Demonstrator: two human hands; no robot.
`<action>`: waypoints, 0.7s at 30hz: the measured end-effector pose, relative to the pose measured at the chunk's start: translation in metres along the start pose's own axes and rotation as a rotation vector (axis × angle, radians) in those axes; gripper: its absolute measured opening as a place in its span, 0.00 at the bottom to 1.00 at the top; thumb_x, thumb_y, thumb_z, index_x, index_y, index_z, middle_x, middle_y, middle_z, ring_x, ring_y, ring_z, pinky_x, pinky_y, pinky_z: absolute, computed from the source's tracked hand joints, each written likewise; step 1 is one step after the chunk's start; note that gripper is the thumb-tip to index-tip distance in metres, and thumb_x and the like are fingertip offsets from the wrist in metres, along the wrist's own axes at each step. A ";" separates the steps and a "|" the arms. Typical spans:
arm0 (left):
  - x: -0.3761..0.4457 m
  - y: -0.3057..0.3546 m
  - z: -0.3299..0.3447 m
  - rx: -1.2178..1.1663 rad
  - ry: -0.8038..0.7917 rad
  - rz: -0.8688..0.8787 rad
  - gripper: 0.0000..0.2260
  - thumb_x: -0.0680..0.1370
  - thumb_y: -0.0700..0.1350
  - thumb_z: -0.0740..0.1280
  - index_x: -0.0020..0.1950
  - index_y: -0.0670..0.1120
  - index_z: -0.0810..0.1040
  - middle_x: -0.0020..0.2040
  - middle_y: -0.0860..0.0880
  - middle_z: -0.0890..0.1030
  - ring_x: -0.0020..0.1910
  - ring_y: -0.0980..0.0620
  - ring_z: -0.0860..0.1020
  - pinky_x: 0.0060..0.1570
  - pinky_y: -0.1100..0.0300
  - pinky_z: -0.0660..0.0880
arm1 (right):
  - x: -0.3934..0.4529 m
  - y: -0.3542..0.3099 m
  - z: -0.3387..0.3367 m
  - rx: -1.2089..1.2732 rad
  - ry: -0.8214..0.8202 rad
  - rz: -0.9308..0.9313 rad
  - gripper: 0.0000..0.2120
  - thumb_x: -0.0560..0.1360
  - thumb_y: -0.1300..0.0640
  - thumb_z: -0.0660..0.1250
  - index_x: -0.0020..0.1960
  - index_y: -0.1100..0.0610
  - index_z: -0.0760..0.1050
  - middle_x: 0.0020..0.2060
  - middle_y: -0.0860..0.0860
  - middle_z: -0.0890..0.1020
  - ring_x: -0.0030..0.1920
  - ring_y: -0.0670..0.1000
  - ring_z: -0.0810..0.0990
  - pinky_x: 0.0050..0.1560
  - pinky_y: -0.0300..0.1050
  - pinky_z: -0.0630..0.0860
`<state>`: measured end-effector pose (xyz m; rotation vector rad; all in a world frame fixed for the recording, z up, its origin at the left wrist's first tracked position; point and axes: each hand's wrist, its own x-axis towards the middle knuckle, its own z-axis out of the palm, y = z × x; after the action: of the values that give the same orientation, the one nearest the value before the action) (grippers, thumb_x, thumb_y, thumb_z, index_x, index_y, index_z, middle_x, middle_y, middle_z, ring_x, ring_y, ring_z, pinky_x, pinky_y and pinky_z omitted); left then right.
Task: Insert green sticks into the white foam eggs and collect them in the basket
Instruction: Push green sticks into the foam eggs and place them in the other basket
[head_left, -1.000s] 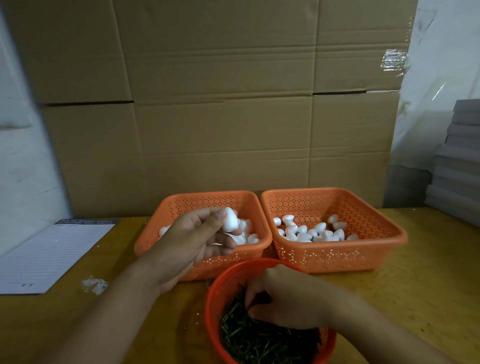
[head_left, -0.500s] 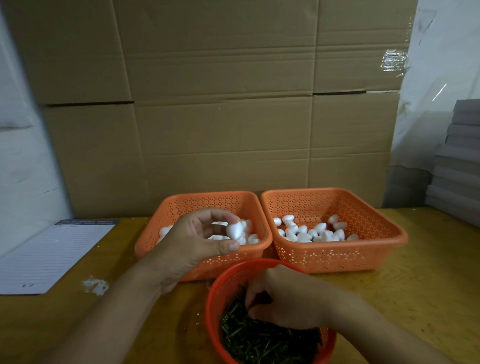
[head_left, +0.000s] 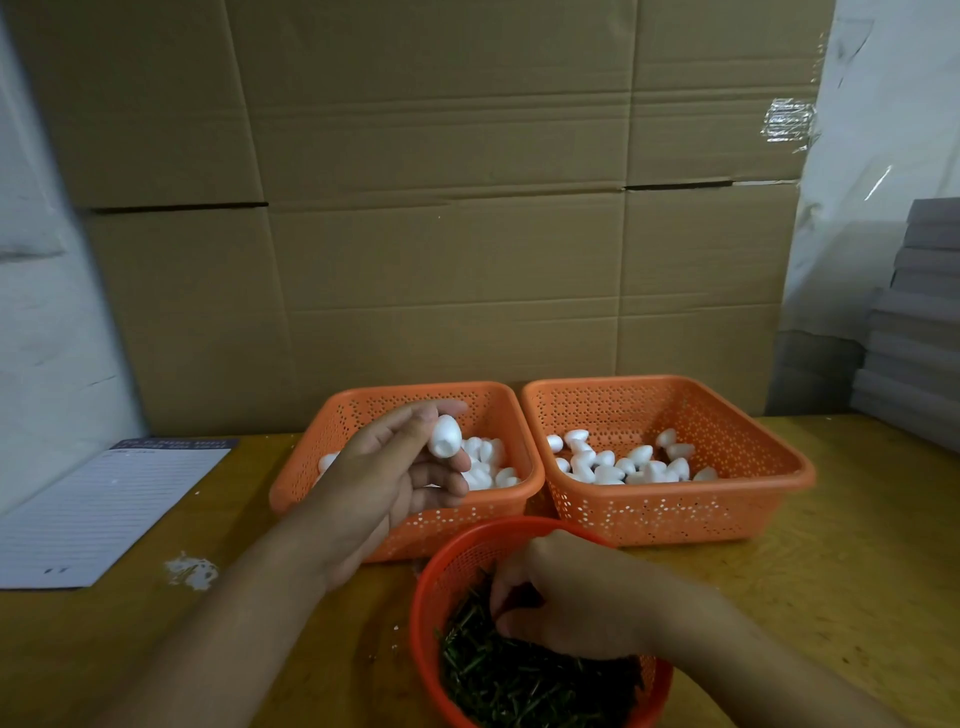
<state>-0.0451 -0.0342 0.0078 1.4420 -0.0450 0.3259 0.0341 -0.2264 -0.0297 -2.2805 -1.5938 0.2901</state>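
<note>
The left hand (head_left: 387, 480) hangs over the left basket (head_left: 332, 421), its grip pinched on one white egg (head_left: 445, 436) between thumb and fingertips, the egg lifted clear of the other eggs (head_left: 485, 462) lying in that basket. The right hand (head_left: 576, 597) is down in the round red basket (head_left: 441, 561) at the near edge of the bench (head_left: 857, 545), fingers curled into the green sticks (head_left: 519, 680); whether its grip has closed on a stick cannot be told. More eggs (head_left: 618, 462) lie in the right basket (head_left: 779, 457). A lined sheet (head_left: 104, 509) lies at the left.
</note>
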 end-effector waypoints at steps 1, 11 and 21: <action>0.000 0.000 0.000 -0.021 0.007 -0.013 0.14 0.78 0.55 0.63 0.54 0.51 0.85 0.41 0.43 0.82 0.37 0.50 0.81 0.38 0.58 0.79 | 0.000 0.000 0.000 0.001 -0.001 0.002 0.08 0.78 0.52 0.67 0.55 0.49 0.82 0.52 0.42 0.83 0.51 0.40 0.78 0.51 0.31 0.71; 0.003 -0.002 -0.004 -0.108 0.015 -0.088 0.16 0.77 0.58 0.66 0.50 0.47 0.86 0.38 0.45 0.81 0.33 0.52 0.80 0.33 0.60 0.79 | 0.001 -0.001 0.000 -0.011 -0.010 0.012 0.08 0.78 0.52 0.67 0.55 0.49 0.82 0.51 0.43 0.83 0.51 0.41 0.79 0.56 0.43 0.77; 0.001 -0.001 -0.002 -0.085 -0.040 -0.071 0.22 0.71 0.50 0.77 0.61 0.44 0.79 0.56 0.39 0.84 0.44 0.49 0.83 0.44 0.59 0.81 | -0.005 0.003 -0.011 -0.012 0.039 0.062 0.15 0.74 0.64 0.65 0.54 0.47 0.81 0.48 0.42 0.83 0.48 0.40 0.80 0.51 0.37 0.79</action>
<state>-0.0443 -0.0320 0.0067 1.3625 -0.0394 0.2345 0.0388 -0.2333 -0.0212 -2.3333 -1.5113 0.2505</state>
